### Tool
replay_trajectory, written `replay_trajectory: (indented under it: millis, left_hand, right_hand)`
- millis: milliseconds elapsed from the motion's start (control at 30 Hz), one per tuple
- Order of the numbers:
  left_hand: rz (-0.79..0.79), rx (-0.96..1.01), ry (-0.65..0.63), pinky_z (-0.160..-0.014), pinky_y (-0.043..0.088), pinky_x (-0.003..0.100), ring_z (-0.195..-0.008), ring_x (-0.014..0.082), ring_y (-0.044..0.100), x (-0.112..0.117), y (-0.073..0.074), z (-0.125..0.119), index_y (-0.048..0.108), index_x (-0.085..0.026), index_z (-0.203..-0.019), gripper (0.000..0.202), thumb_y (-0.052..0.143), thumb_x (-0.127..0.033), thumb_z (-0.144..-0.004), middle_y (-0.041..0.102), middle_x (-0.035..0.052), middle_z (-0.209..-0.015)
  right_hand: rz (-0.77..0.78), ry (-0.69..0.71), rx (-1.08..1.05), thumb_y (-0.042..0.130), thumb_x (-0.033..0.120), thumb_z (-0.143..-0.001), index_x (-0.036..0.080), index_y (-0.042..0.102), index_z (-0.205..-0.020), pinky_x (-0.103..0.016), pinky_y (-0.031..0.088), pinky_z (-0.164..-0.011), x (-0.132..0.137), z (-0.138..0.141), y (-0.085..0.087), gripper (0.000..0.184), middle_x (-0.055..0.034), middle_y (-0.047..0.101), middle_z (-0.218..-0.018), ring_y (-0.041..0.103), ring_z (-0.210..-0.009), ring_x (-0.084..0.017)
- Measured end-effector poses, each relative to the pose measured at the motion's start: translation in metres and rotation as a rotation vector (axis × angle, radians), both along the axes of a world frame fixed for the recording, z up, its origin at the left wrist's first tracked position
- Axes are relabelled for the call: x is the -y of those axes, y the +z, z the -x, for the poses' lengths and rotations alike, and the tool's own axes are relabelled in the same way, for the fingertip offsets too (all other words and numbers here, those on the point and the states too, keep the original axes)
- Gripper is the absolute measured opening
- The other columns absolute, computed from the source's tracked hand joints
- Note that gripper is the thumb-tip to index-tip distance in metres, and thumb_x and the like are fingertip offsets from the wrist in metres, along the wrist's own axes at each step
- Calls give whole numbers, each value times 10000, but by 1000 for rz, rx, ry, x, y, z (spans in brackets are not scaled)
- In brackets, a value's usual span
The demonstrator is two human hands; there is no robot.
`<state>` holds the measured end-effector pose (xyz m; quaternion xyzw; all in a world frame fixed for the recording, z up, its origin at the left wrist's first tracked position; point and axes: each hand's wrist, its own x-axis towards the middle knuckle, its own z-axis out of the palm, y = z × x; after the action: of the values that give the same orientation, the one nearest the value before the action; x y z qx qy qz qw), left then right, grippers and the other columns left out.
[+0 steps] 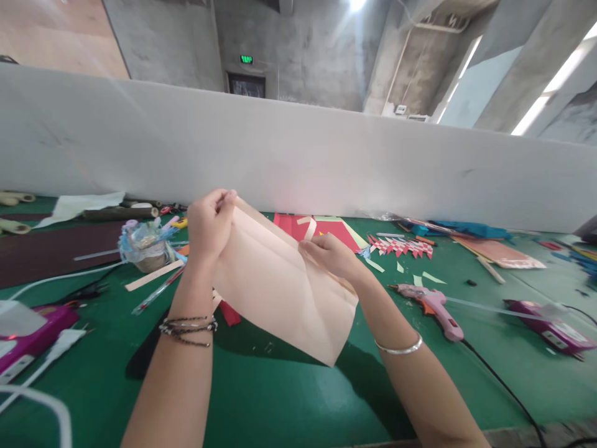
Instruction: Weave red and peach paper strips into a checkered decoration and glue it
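A pale peach sheet of paper point(280, 286) is held up, tilted, above the green table point(261, 398). My left hand point(211, 227) pinches its upper left corner. Farther along the top edge, my right hand point(331, 258) grips the sheet between thumb and fingers. The paper bends and shows soft creases near the right hand. Behind it lies red paper point(338, 233) with a curled pale strip point(306, 227) on top. Part of a small red piece point(230, 313) shows below the sheet's lower left edge.
To the right lie a pink glue gun point(436, 305), a woven red-and-white paper strip point(401, 246) and a purple power strip point(555, 326). A decorated jar point(147, 246) stands left, near another purple device point(37, 333). A white partition point(298, 162) runs along the back.
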<state>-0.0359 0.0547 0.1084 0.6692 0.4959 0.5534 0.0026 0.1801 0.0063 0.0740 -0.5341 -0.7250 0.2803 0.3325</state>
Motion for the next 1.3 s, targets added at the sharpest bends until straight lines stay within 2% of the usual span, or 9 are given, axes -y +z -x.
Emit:
replay_trajectory:
  millis: [200, 400, 533, 733, 1000, 1200, 1300]
  left_hand:
    - [-16, 30, 37, -490, 254, 257, -466, 109, 316, 0, 0, 4, 454, -201, -583, 268, 439, -337, -813, 298, -54, -445]
    - [-14, 38, 57, -503, 258, 264, -483, 119, 326, 1, 2, 6, 428, -206, -559, 288, 444, -344, -812, 299, -48, -447]
    - [-4, 53, 60, -502, 247, 269, -481, 118, 312, 3, 3, 5, 415, -205, -549, 293, 445, -331, -812, 284, -49, -447]
    - [-26, 68, 61, -509, 241, 268, -488, 113, 299, 0, 2, 7, 431, -200, -562, 274, 453, -315, -809, 276, -51, -455]
    - [-38, 61, 59, -492, 231, 236, -469, 84, 292, -2, 1, 12, 417, -178, -534, 305, 451, -290, -816, 286, -65, -431]
    - [-71, 98, 88, -481, 220, 223, -470, 73, 268, -4, 0, 18, 420, -166, -535, 309, 453, -292, -815, 256, -69, -451]
    - [-77, 117, 102, -475, 216, 218, -468, 71, 268, -4, 1, 19, 423, -164, -539, 294, 458, -291, -802, 256, -69, -451]
  right_hand:
    - [14, -53, -30, 399, 385, -824, 196, 292, -525, -231, 185, -434, -11, -10, -7, 370, 63, 230, -484, 232, -435, -57]
    - [-47, -43, 3, 417, 485, -816, 182, 400, -549, -239, 228, -465, -2, -4, -1, 405, 36, 330, -522, 310, -488, -79]
    - [-81, -40, 102, 511, 420, -774, 189, 365, -523, -242, 213, -457, 5, 3, 1, 372, 40, 314, -507, 295, -485, -79]
    - [-59, -75, 134, 460, 340, -803, 201, 184, -509, -246, 123, -416, 1, -1, -1, 426, 68, 157, -476, 157, -425, -51]
    - [33, 6, -14, 432, 359, -823, 199, 187, -542, -222, 111, -406, 8, -5, 8, 407, 72, 151, -504, 139, -430, -40]
    - [-1, -138, 50, 417, 411, -821, 192, 263, -505, -231, 151, -417, -6, -18, 0, 414, 64, 211, -471, 205, -426, -48]
    - [-21, -141, 38, 390, 481, -827, 188, 313, -517, -232, 180, -430, -7, -17, -1, 433, 56, 241, -484, 239, -444, -58]
